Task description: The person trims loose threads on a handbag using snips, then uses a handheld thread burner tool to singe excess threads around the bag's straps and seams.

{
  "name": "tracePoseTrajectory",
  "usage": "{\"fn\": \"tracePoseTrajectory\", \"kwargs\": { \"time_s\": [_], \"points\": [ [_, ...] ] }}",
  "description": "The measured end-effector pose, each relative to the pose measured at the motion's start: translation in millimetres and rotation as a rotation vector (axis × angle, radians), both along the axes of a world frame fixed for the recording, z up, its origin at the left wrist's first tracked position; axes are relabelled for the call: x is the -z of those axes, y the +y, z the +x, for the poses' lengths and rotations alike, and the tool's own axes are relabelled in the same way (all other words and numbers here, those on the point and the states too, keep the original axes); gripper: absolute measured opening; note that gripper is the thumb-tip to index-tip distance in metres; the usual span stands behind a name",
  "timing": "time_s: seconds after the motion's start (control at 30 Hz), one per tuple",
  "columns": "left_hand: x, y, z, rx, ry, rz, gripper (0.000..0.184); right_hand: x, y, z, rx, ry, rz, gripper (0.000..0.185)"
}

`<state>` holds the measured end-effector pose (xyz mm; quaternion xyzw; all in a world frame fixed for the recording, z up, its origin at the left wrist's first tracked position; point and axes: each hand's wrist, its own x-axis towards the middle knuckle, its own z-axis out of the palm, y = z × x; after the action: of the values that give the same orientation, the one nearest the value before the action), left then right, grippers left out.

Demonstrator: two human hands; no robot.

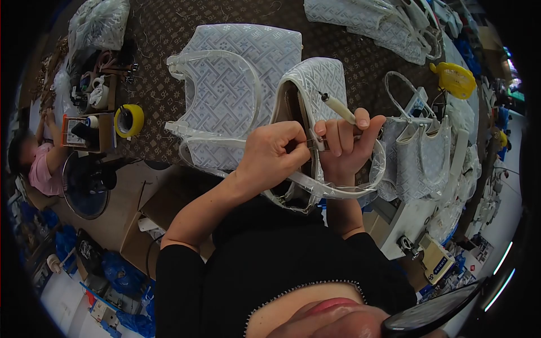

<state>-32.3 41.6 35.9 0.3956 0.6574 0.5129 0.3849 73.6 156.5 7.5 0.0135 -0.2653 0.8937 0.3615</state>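
A silver-white patterned handbag stands with its mouth turned toward me, a dark lining showing inside. Its plastic-wrapped strap loops below my hands. My left hand is closed in a pinch at the bag's rim; what lies between the fingertips is too small to make out. My right hand curls its fingers by the same rim. Held across that hand is an awl with a cream handle, its thin dark tip pointing up and left. Another patterned bag lies flat beside the first, its handle wrapped in clear plastic.
The table has a brown patterned cover. At left are a yellow tape roll, a small box and a fan. A person in pink sits beyond. More bags and a yellow basket are at right.
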Motion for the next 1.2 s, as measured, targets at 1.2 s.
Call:
{"fn": "tracePoseTrajectory", "kwargs": {
  "time_s": [1.2],
  "points": [
    [36.5, -13.3, 9.6, -0.251, -1.2, 0.116, 0.006, 21.2, -29.4, 2.5, 0.098, 0.144, -0.362, 0.045]
  ]
}}
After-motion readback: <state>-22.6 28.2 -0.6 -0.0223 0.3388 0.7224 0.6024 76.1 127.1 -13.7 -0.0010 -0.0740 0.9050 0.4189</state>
